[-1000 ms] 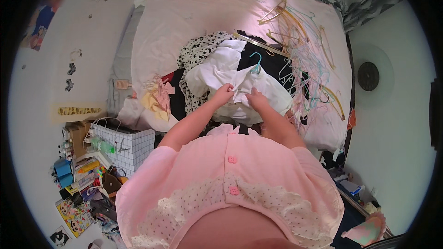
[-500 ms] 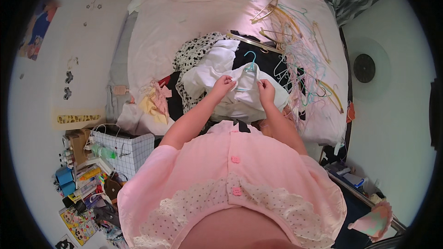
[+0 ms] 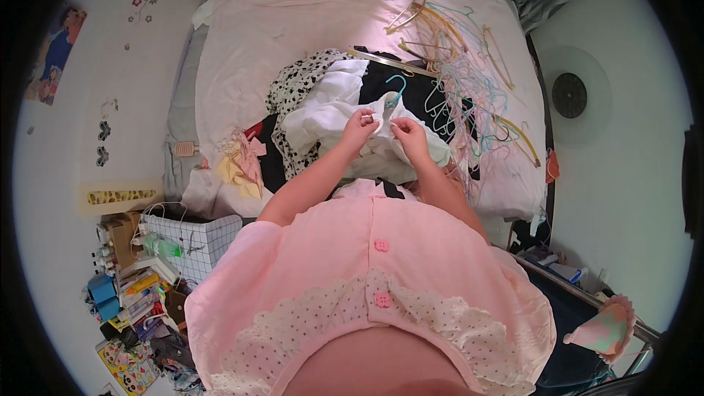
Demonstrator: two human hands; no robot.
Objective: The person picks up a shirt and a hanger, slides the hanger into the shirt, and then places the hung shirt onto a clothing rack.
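1. Pinching a white garment [image 3: 345, 114] at centre frame, the left hand [image 3: 358, 130] and right hand [image 3: 408, 134] sit close together, fingers curled shut on a fold of its cloth.
2. The garment is crumpled and plain white, lying on a heap of clothes beside a black-and-white spotted piece [image 3: 297, 92].
3. A teal hanger [image 3: 394, 88] lies just above the hands.
4. A tangle of pastel hangers [image 3: 469, 95] spreads across the upper right.
5. Everything rests on a bed with a pale pink sheet [image 3: 257, 37].
6. A white grid-patterned box [image 3: 194, 242] and cluttered small items fill the lower left floor.
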